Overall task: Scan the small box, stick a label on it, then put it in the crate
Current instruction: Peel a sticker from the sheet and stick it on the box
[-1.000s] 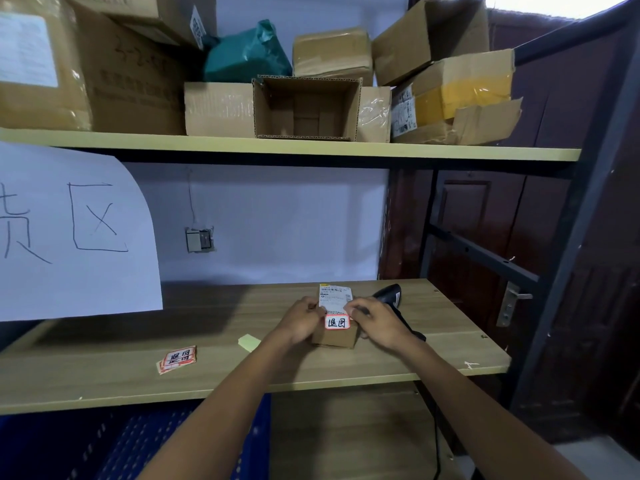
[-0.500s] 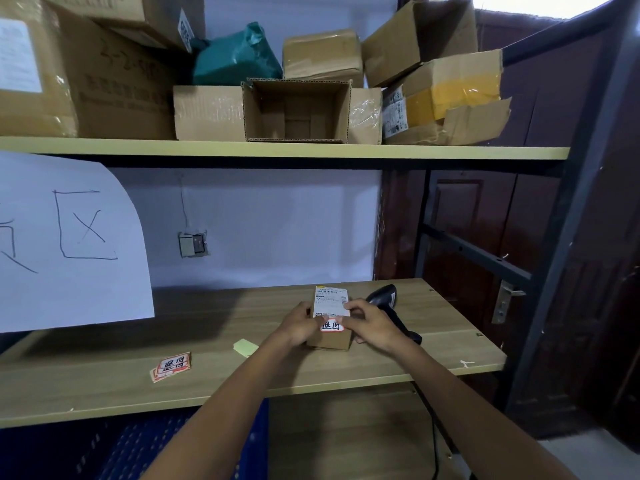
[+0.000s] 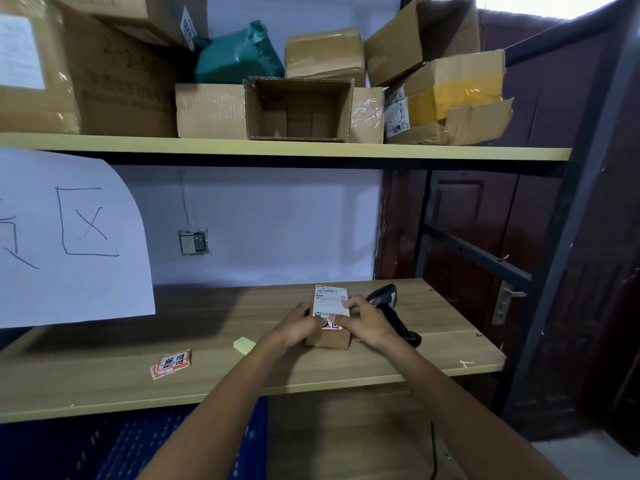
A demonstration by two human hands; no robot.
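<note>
Small brown cardboard box [image 3: 328,337] is seen resting on the wooden lower shelf [image 3: 433,344], near its middle, with a white shipping label on its top face. Left hand [image 3: 294,329] is curled against the box's left side, holding it steady. Right hand [image 3: 365,323] is laid over the near right part of the top, fingertips [image 3: 337,319] pressed on a red-and-white sticker [image 3: 331,326] at the near edge of the top.

Progress, as judged: scanning is taken as done, since the black handheld scanner [image 3: 391,308] is laid down just right of the box, partly behind the right hand. Labelling looks almost finished; the sticker appears seated and is being smoothed down. Placing in the crate is not yet done. The blue perforated plastic crate [image 3: 138,448] is seen below the shelf, near left.

A small stack of spare red-and-white stickers [image 3: 171,363] lies well left of the box, and a pale yellow paper scrap [image 3: 244,343] lies between them.

Hidden or unclear:
- Most of the sticker is covered by fingers; whether every edge is stuck flat cannot be told.
- Print on the shipping label is too small to read.
- Crate is cut off by the frame edge and masked by the left forearm; its contents cannot be made out.
- Scanner cable is only partly visible below the shelf.
</note>
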